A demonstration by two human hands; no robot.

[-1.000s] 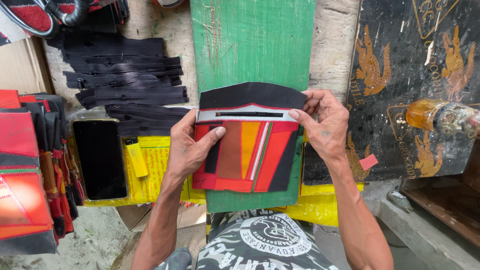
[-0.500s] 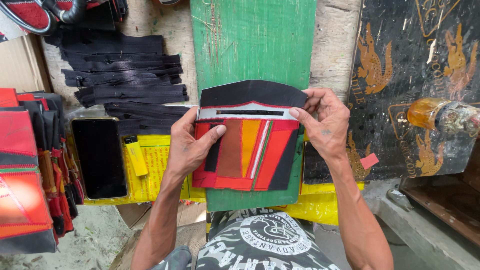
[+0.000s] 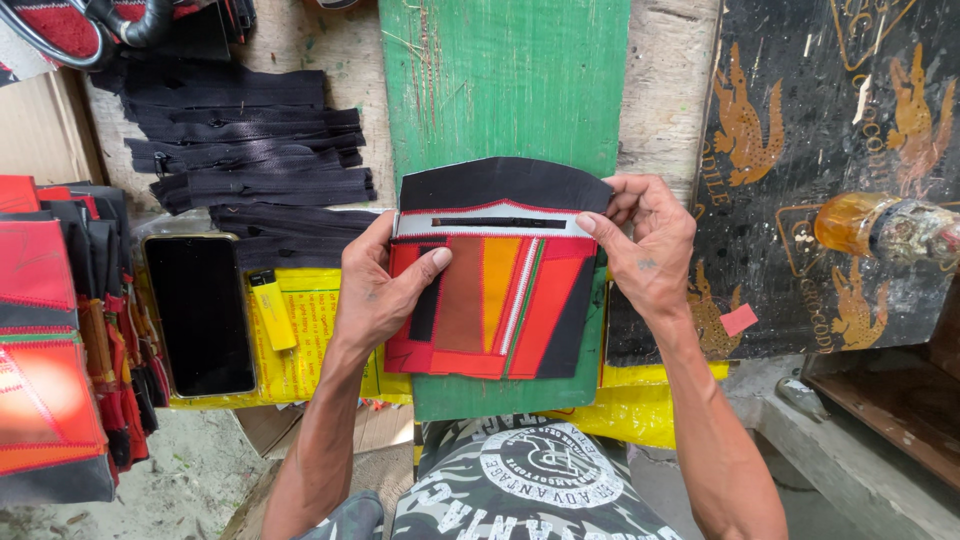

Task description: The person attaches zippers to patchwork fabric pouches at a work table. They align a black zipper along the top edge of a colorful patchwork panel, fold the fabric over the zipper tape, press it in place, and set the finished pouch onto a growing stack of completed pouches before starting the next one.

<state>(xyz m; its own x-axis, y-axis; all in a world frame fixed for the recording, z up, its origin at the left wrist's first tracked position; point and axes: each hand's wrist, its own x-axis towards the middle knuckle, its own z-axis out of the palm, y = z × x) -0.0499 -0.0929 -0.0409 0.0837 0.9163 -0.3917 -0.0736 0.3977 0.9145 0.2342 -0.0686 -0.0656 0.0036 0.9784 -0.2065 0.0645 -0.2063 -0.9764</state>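
Hardly anything has shifted: both hands, left hand and right hand, stay clamped on the red, orange and black patchwork pouch panel over the green painted board, seemingly aligning its grey slotted strip, which needs steady pressing.

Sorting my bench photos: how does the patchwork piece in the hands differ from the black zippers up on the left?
The patchwork piece is striped red, orange, brown and black; the zippers are all black. The piece is one broad, flat panel with a slot near its top; the zippers are narrow strips lying in a stack. The left hand and right hand hold the piece over the green board; the zippers lie untouched. Both are soft sewing goods.
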